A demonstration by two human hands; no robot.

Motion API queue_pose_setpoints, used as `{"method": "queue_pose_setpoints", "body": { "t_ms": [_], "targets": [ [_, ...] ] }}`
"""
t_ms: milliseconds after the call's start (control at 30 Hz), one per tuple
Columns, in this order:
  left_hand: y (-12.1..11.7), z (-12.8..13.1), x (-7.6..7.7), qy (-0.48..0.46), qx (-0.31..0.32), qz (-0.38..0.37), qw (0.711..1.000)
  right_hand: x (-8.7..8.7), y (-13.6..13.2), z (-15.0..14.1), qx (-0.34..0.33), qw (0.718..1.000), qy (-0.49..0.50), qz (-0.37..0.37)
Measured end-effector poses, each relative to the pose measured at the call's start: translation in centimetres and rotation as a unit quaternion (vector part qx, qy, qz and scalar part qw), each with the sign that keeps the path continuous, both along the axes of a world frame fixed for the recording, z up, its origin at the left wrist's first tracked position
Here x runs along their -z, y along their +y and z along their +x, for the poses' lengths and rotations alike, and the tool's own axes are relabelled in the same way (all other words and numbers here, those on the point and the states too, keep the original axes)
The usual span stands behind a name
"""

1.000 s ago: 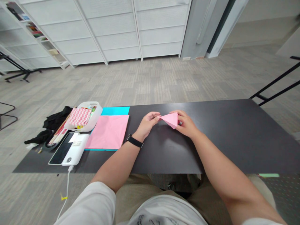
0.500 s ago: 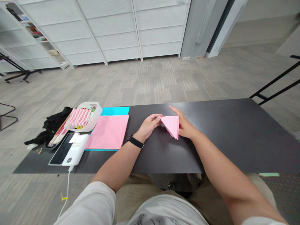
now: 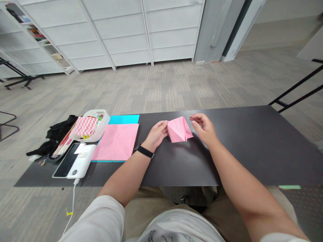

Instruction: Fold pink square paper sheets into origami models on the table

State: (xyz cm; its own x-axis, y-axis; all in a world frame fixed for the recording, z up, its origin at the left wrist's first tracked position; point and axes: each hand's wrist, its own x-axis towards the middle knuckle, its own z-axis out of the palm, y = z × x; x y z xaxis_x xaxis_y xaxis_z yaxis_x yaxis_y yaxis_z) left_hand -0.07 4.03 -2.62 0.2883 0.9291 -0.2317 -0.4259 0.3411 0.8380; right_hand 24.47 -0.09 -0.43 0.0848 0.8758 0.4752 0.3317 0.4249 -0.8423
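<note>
And here we are with the folded pink paper, in front of us above the middle of the dark table, its folds fanning out into pointed flaps on the right. We can't tell whether its lower edge touches the tabletop. Our left hand has it by the left corner, pinched between thumb and fingers, a black watch band around that wrist. Over on the other side, our right hand is off the paper, just beside its right flaps, thumb and fingers parted and lightly curved, nothing between them.

Out to our left, a flat pink sheet lies square on the table, with a bright blue sheet showing beyond its far edge and along its near one. Next along comes the white basket, a pink-and-white zigzag item in it. Nearer to us sits a dark-screened device, a white block right up against it and a white cable dropping over the edge. At the far left, black cloth lies bunched up. Beyond the table: grey patterned carpet, then tall white cabinets.
</note>
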Motion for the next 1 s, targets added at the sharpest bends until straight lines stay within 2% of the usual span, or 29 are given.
{"method": "queue_pose_setpoints", "body": {
  "t_ms": [67,167,300,467,567,633,700,767,833,900,1000],
  "targets": [
    [-0.1,0.0,-0.1,0.011,0.002,0.011,1.000,0.3,0.2,0.1,-0.018,0.997,0.047,-0.051],
    [-0.3,0.1,-0.3,0.049,0.004,0.035,0.998,0.3,0.3,0.2,-0.082,0.982,0.097,-0.140],
    [-0.6,0.4,-0.5,0.114,0.002,0.101,0.988,-0.1,0.1,0.3,-0.163,0.950,0.103,-0.245],
    [-1.0,0.5,-0.4,0.201,0.018,0.188,0.961,0.7,0.2,-0.2,-0.216,0.939,0.035,-0.266],
    [-1.1,0.5,-0.3,0.250,0.013,0.233,0.940,1.3,0.4,-0.3,-0.216,0.942,-0.003,-0.257],
    [-1.1,0.3,-0.4,0.305,-0.014,0.288,0.908,1.6,0.4,0.0,-0.183,0.952,-0.040,-0.241],
    [-1.1,0.1,-0.6,0.381,-0.023,0.360,0.852,1.6,0.4,0.3,-0.147,0.959,-0.110,-0.218],
    [-1.2,-0.2,-0.7,0.452,-0.001,0.422,0.786,1.5,0.3,0.6,-0.117,0.953,-0.204,-0.190],
    [-1.3,-0.3,-0.6,0.502,0.032,0.457,0.733,1.5,0.3,0.5,-0.077,0.942,-0.287,-0.153],
    [-1.4,-0.3,-0.3,0.535,0.057,0.468,0.701,1.6,0.3,0.1,-0.030,0.933,-0.339,-0.120],
    [-1.4,-0.2,0.3,0.568,0.080,0.464,0.675,1.9,0.4,-0.8,0.006,0.921,-0.379,-0.090]
  ]
}}
